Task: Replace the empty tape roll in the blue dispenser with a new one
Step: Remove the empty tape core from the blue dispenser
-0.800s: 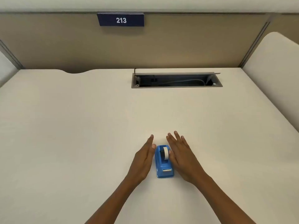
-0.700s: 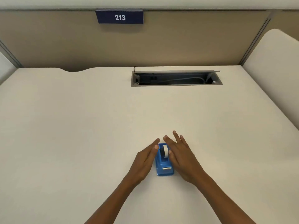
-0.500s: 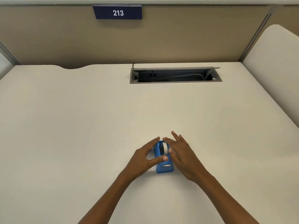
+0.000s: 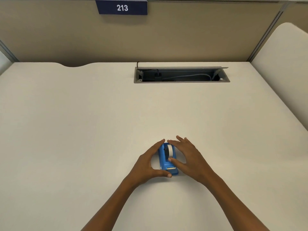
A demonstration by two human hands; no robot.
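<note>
The blue dispenser lies on the white desk, with its cutter end toward me. A white tape roll sits in its far half. My left hand clasps the dispenser lengthwise, fingertips at the far end and thumb at the near end. My right hand arches over it from the right. Its thumb tip touches the near side of the roll and its index fingertip curls around the far side. The other fingers are spread. No second roll is in view.
A recessed cable tray with cords lies open in the desk's back half. A tan partition with a "213" sign stands behind. A white rounded panel rises at the right edge.
Both hands, earlier flat beside the dispenser, have closed in. The left now grips the dispenser end to end, and the right thumb has swung onto the roll. The dispenser tilted slightly.
</note>
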